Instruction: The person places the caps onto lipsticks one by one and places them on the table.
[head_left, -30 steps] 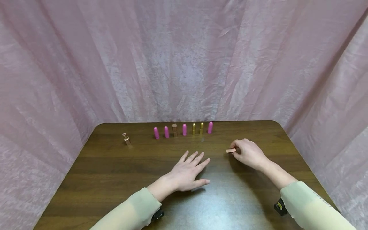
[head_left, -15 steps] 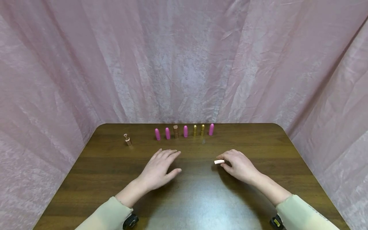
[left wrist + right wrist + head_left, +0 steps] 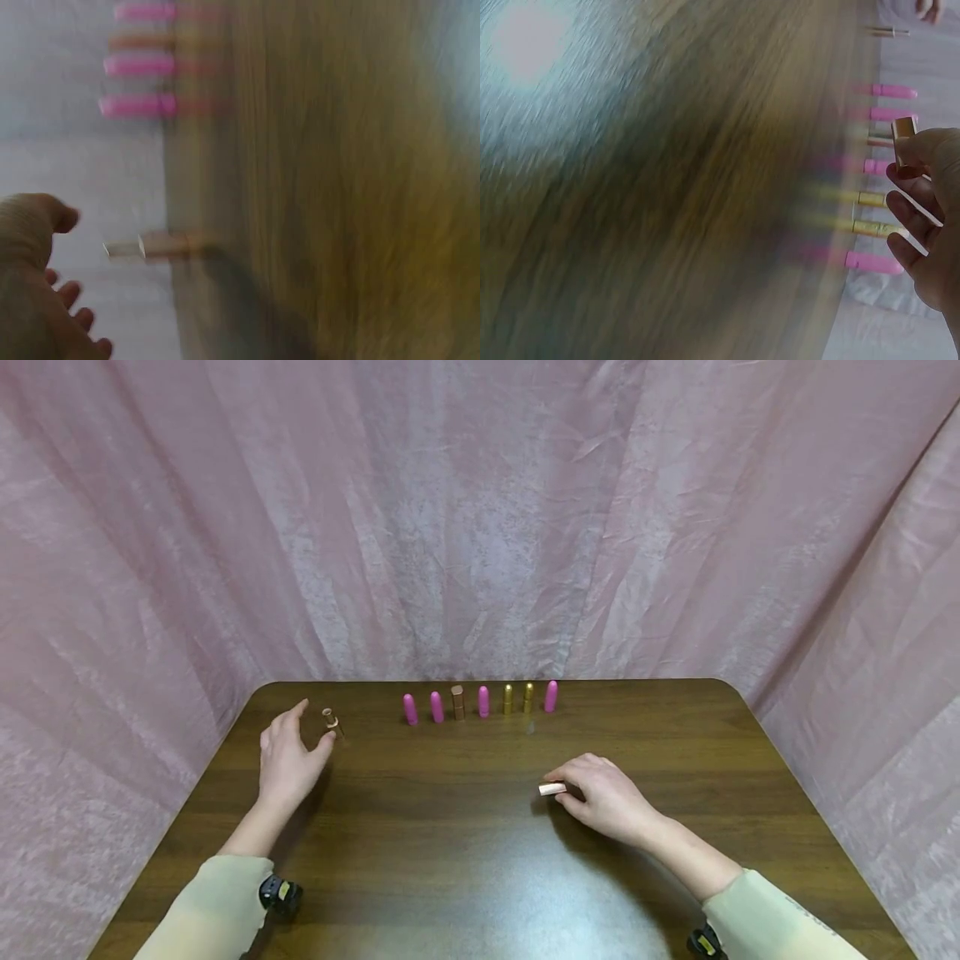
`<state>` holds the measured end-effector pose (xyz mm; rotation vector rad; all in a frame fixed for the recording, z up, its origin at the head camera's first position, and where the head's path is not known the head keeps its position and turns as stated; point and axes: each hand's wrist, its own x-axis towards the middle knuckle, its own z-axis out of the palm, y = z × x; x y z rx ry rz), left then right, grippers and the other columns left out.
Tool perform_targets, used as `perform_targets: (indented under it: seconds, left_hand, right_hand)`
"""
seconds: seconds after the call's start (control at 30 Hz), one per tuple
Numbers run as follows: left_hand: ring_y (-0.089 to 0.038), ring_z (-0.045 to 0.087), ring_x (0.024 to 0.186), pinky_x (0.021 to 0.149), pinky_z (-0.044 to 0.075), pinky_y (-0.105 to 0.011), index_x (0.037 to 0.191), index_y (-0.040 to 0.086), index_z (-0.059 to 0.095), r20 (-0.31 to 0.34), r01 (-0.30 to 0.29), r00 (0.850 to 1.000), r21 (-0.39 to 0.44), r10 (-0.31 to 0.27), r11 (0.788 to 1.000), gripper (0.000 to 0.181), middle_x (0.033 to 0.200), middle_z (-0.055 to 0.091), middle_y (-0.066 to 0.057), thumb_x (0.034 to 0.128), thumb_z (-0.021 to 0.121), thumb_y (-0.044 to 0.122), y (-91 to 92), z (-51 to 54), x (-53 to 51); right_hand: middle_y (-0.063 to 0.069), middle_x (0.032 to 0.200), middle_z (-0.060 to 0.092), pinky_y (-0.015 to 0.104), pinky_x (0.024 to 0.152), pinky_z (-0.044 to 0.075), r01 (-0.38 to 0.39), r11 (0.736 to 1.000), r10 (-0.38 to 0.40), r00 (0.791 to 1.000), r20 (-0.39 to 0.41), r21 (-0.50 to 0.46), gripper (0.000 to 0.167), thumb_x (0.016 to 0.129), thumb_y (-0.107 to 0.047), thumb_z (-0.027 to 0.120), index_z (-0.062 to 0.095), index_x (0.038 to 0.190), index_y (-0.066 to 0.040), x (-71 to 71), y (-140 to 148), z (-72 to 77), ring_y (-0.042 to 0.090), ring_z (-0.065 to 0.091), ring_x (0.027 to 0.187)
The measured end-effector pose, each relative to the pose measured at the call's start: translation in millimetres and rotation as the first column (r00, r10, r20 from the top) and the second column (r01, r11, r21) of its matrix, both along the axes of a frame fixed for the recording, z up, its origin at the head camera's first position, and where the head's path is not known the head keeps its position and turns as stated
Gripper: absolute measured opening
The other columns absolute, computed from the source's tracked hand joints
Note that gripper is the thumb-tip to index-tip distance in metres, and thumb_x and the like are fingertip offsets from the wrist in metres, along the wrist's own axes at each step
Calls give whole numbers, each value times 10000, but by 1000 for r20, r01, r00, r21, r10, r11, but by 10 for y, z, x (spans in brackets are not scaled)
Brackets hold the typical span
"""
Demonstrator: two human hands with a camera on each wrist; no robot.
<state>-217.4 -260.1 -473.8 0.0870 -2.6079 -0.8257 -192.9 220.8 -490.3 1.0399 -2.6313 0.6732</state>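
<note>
An uncapped rose-gold lipstick tube (image 3: 332,722) stands upright at the left of the table. My left hand (image 3: 288,764) is beside it, thumb and fingers spread apart on either side; the left wrist view shows a gap between the thumb (image 3: 64,217) and the lipstick tube (image 3: 165,246). Over the right half of the table, my right hand (image 3: 606,797) pinches a rose-gold lipstick cap (image 3: 552,789) between thumb and fingers. The right wrist view has the cap (image 3: 904,129) at the fingertips, its other fingers loosely bent.
Along the back edge stands a row of closed lipsticks: several pink ones (image 3: 483,702), a rose-gold one (image 3: 458,702) and two gold ones (image 3: 507,699). A pink curtain (image 3: 480,527) hangs behind the wooden table (image 3: 420,843).
My left hand has swept left from the middle of the table to the uncapped lipstick. My right hand has moved left and a little nearer, still holding the cap.
</note>
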Motion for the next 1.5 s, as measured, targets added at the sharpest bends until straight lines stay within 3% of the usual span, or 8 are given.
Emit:
perform_targets:
  seconds: [0.13,0.23,0.33,0.47,0.87,1.07,1.3,1.5]
  left_hand:
    - [-563,296,1368,1094,232,-671,1514,-58,397,176,-24,984,-7,25,1000,710,1445,468,-328,961,676,290,-161,-110,-185]
    - [-573,295,1361,1070,254,-690,1501,-52,421,262,-36,964,-20,40,999,698,1441,486,-311,969,670,326,-209,-200,-305]
    - [-570,303,1353,1059,267,-686,1475,-35,460,305,-68,949,-25,73,997,658,1444,490,-295,975,652,346,-225,-268,-381]
    - [-564,301,1352,1049,267,-683,1441,-13,511,328,-99,940,-18,99,995,599,1439,495,-286,978,646,344,-211,-315,-407]
    - [-545,323,1337,1049,250,-691,1321,-6,616,298,-98,949,-15,98,995,471,1352,554,-283,993,653,330,-212,-414,-452]
    - [-534,412,1260,1013,311,-668,1191,13,674,239,-59,969,-12,60,998,378,1256,624,-248,966,681,317,-219,-430,-448]
    - [-446,561,1082,850,454,-587,1119,43,627,177,47,984,-64,-35,997,319,1114,699,-198,899,705,261,-170,-313,-323]
    - [-422,578,1059,871,448,-579,1053,56,646,103,137,987,-118,-125,983,264,1018,714,-151,866,742,214,-32,-207,-202]
  right_hand:
    - [-90,1015,728,427,894,505,-3,1000,3,1000,14,16,233,864,-128,807,763,1089,-168,15,-60,10,144,646,991]
    - [-91,1004,726,422,896,503,-16,1000,16,1000,17,14,227,869,-133,801,761,1090,-165,23,-113,14,142,642,983]
    - [-105,1009,724,422,898,498,-27,1000,27,999,23,15,230,872,-141,801,759,1097,-170,30,-161,15,137,639,985]
    - [-127,1039,726,428,922,489,-34,999,33,999,38,26,244,879,-156,801,759,1118,-183,45,-190,19,138,637,1017]
    - [-101,1051,734,431,950,483,-22,999,20,999,51,42,245,887,-162,792,759,1130,-165,66,-148,12,152,637,1035]
    - [-82,1029,736,427,923,496,-11,1000,10,999,37,28,225,882,-144,793,761,1104,-151,62,-89,11,163,643,1017]
    - [-81,1044,719,416,933,498,18,1000,-20,999,46,26,232,871,-132,804,765,1096,-177,30,-20,-13,172,618,1059]
    - [-79,1044,695,394,933,492,37,999,-36,998,43,-1,236,863,-121,815,769,1086,-181,20,28,-36,167,585,1074]
